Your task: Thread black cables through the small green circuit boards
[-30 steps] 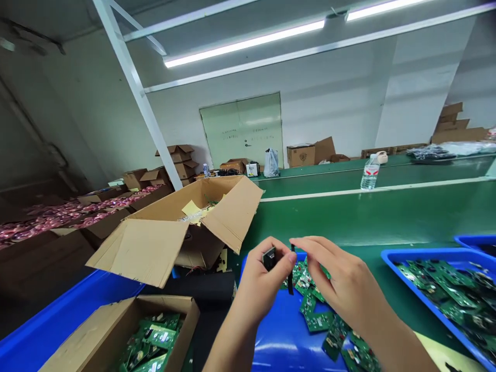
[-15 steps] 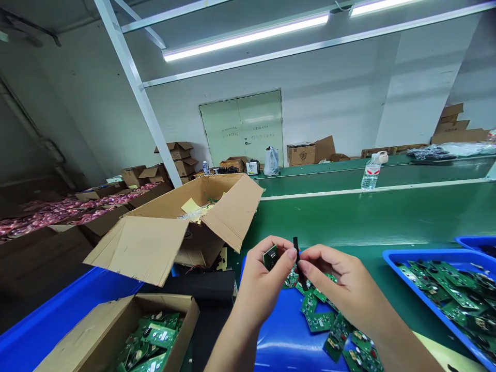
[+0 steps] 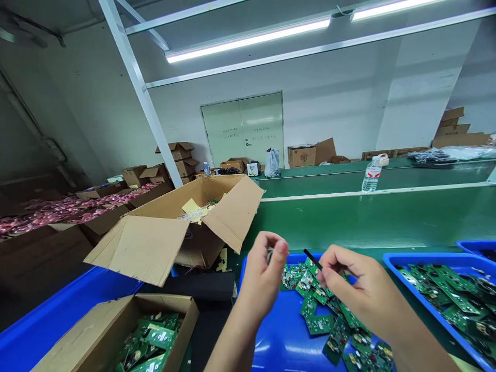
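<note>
My left hand (image 3: 265, 271) is curled with thumb and fingers pinched over a small part that its fingers now hide. My right hand (image 3: 356, 289) pinches a thin black strip (image 3: 312, 259) that sticks up and to the left from its fingertips. Both hands hover above a blue tray (image 3: 282, 341) that holds several green circuit boards (image 3: 321, 310). A gap separates the two hands.
A second blue tray (image 3: 391, 257) of green boards lies at the right. An open cardboard box (image 3: 166, 232) stands left of the hands, and a smaller box of boards (image 3: 151, 341) sits at the lower left. A water bottle (image 3: 371, 175) stands on the green conveyor (image 3: 368, 217).
The hands were together with the black strip against the small board. Now they have parted; the right hand has pulled the strip away to the right and the left hand has closed over its part.
</note>
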Available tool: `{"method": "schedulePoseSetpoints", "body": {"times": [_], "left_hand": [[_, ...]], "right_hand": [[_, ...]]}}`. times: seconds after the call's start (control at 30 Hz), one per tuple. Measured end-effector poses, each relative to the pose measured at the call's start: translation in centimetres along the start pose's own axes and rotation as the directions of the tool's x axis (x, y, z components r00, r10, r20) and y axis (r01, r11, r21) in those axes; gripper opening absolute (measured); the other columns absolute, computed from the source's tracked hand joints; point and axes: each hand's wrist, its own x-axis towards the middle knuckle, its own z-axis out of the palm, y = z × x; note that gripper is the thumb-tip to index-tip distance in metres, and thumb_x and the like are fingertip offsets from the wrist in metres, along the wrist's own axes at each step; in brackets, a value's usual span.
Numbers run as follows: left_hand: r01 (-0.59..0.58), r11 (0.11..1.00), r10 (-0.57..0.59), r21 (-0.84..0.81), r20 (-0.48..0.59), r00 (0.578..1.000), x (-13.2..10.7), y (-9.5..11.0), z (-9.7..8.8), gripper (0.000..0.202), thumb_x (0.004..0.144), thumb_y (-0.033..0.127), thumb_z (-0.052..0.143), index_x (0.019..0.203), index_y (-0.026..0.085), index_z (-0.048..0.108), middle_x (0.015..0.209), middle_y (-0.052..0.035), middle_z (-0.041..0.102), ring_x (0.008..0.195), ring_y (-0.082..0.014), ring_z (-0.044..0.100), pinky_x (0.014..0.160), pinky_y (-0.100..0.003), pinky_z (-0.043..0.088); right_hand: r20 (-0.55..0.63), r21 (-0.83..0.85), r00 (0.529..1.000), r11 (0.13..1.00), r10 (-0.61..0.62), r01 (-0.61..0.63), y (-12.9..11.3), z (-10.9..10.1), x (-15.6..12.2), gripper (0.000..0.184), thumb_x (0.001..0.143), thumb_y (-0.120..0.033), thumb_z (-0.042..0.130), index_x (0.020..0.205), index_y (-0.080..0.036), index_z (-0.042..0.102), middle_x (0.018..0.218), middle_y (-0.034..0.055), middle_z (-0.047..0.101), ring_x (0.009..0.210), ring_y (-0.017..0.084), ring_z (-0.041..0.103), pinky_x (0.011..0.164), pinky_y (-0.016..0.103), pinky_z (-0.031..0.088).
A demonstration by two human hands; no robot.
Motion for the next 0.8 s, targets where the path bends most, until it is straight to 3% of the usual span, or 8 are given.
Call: {"method": "schedulePoseSetpoints", "body": {"times": [0.1,0.2,0.27,0.37,0.5,0.57,0.67,0.8], "left_hand": [[0.068,0.98,-0.068,-0.188,0.003,0.998,0.2,0.2,-0.3,0.064,0.074,0.079,0.05,0.089,0.017,0.055,0.075,0.0009,0.059,0.039,-0.0037,0.039,0.038,-0.019,0.027],[0.196,0.935,-0.155,-0.295,0.156,0.976,0.0,0.4,0.2,0.078,0.07,0.086,0.044,0.107,0.017,0.053,0.077,0.0009,0.06,0.034,-0.0031,0.039,0.034,-0.019,0.026],[0.28,0.914,-0.214,-0.293,0.236,0.948,-0.4,0.3,0.8,0.084,0.069,0.086,0.045,0.116,0.017,0.05,0.078,0.0011,0.06,0.034,-0.0032,0.042,0.034,-0.019,0.027],[0.354,0.893,-0.269,-0.276,0.304,0.914,-0.9,-0.1,1.4,0.088,0.07,0.085,0.046,0.126,0.018,0.047,0.078,0.001,0.061,0.035,-0.0039,0.045,0.034,-0.018,0.03],[0.362,0.878,-0.255,-0.313,0.334,0.907,-1.1,-0.2,1.6,0.087,0.073,0.082,0.047,0.131,0.017,0.043,0.083,-0.0026,0.064,0.038,-0.0065,0.051,0.034,-0.019,0.035],[0.349,0.875,-0.234,-0.336,0.337,0.912,-1.0,0.0,1.6,0.08,0.075,0.076,0.053,0.128,0.016,0.046,0.088,-0.0042,0.065,0.044,-0.0092,0.057,0.038,-0.021,0.041],[0.348,0.877,-0.208,-0.33,0.392,0.896,-0.9,0.5,1.5,0.062,0.078,0.053,0.069,0.123,0.014,0.051,0.08,-0.002,0.066,0.054,-0.0119,0.063,0.05,-0.022,0.048],[0.374,0.872,-0.214,-0.317,0.44,0.872,-0.8,1.0,1.3,0.047,0.083,0.037,0.064,0.121,0.01,0.057,0.062,0.0,0.064,0.05,-0.0105,0.058,0.048,-0.019,0.042]], "right_hand": [[-0.035,0.09,0.999,0.996,0.005,-0.002,0.0,-0.3,-0.4,0.022,0.088,-0.035,0.05,0.073,-0.022,0.058,0.069,0.002,0.062,0.063,0.015,0.058,0.048,0.021,0.043],[-0.021,0.127,0.998,0.99,-0.06,0.062,0.2,0.3,-0.1,0.019,0.087,-0.04,0.058,0.094,-0.023,0.063,0.089,0.0041,0.068,0.079,0.017,0.065,0.063,0.023,0.052],[0.007,0.118,0.993,0.987,-0.115,0.113,0.5,1.0,0.3,0.022,0.083,-0.037,0.063,0.101,-0.024,0.061,0.095,0.0032,0.068,0.08,0.016,0.066,0.071,0.025,0.055],[-0.003,0.141,0.992,0.982,-0.123,0.122,1.0,2.0,0.7,0.021,0.083,-0.03,0.062,0.102,-0.023,0.056,0.089,0.0017,0.069,0.064,0.013,0.064,0.063,0.025,0.055],[0.035,0.303,0.999,0.953,-0.033,0.021,0.9,2.4,0.8,0.023,0.086,-0.031,0.059,0.104,-0.024,0.048,0.077,-0.001,0.067,0.054,0.013,0.063,0.05,0.024,0.053],[0.034,0.367,0.999,0.93,0.01,-0.021,0.7,2.4,0.8,0.024,0.086,-0.033,0.061,0.103,-0.025,0.046,0.076,-0.0027,0.063,0.054,0.012,0.062,0.046,0.023,0.052],[0.01,0.436,0.998,0.898,0.068,-0.065,0.5,2.3,0.9,0.024,0.086,-0.033,0.061,0.102,-0.026,0.044,0.077,-0.0054,0.059,0.045,0.008,0.055,0.04,0.021,0.048],[-0.015,0.379,1.0,0.925,-0.005,0.01,1.0,1.4,1.0,0.026,0.085,-0.034,0.063,0.104,-0.026,0.047,0.082,-0.0031,0.062,0.052,0.01,0.061,0.048,0.022,0.052]]}}
